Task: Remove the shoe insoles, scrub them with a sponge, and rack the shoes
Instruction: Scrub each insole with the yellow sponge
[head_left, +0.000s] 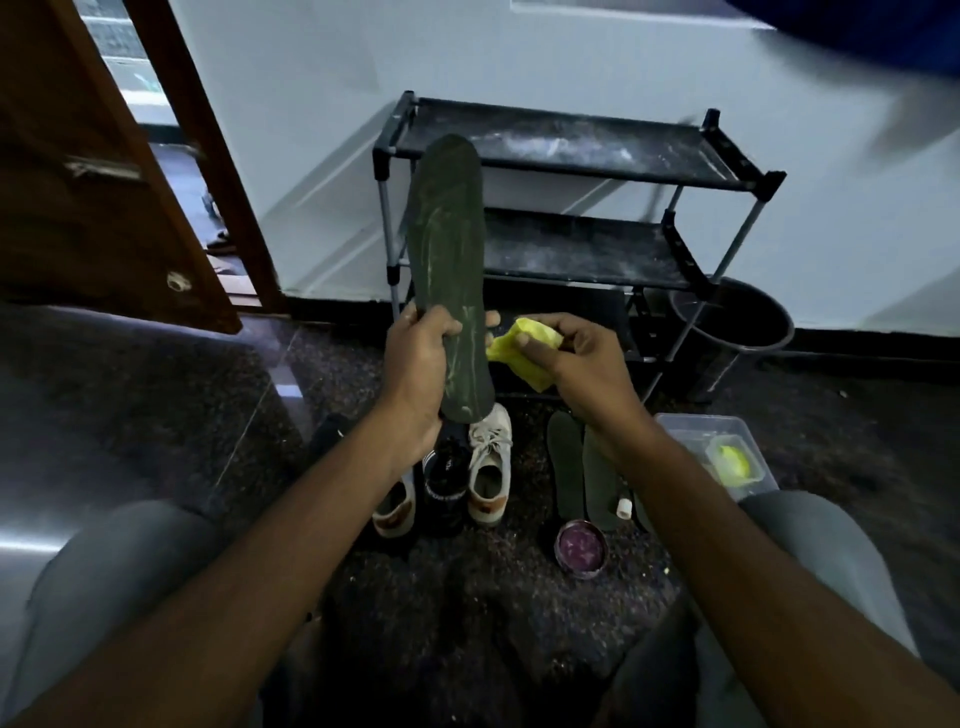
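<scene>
**Forearms out, scrubbing in progress, racking not yet begun**

Forearms reach forward over the knees. Left hand (421, 353) has its fingers clenched round the lower part of a dark insole (447, 249), held upright and streaked pale. Right hand (571, 358) pinches a yellow sponge (506, 345) at the insole's edge. 2 more insoles (563, 462) lie on the floor beside the shoes (488, 467). I judge removal mostly done and scrubbing under way; the shoes are not yet on the rack (571, 140).

On the dark speckled floor (171, 426) are set a black shoe rack (582, 249), a bucket (748, 322), shoes (488, 467) in a row, two insoles (563, 462) side by side, a round tin (582, 550) and a clear box (691, 431).
</scene>
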